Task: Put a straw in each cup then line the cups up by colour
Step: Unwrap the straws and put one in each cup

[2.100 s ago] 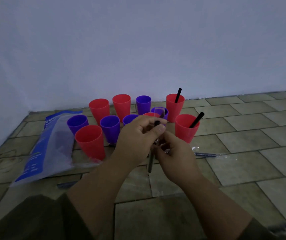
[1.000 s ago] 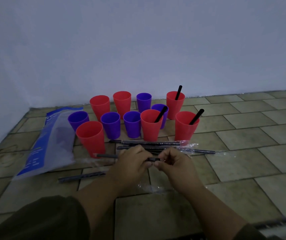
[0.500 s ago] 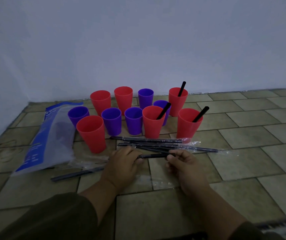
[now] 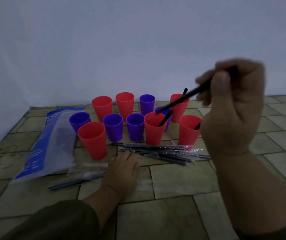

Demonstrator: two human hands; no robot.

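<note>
Several red and purple cups stand in a cluster on the tiled floor. My right hand (image 4: 230, 108) is raised and pinches a black straw (image 4: 182, 99), whose lower tip hangs over a purple cup (image 4: 163, 110) behind a red cup (image 4: 153, 130) that holds a straw. Two more red cups (image 4: 189, 130) (image 4: 179, 108) on the right also hold straws. My left hand (image 4: 123, 168) lies flat on the floor, its fingertips touching the pile of wrapped straws (image 4: 157, 152). The other cups, such as the front red one (image 4: 92, 140), look empty.
A blue and clear plastic bag (image 4: 52, 144) lies left of the cups. Loose clear wrappers and a wrapped straw (image 4: 76, 181) lie on the tiles near my left hand. A pale wall rises right behind the cups.
My right hand has lifted an unwrapped black straw from the floor up toward the cups on the right. My left hand let go and settled flat by the straw pile.
</note>
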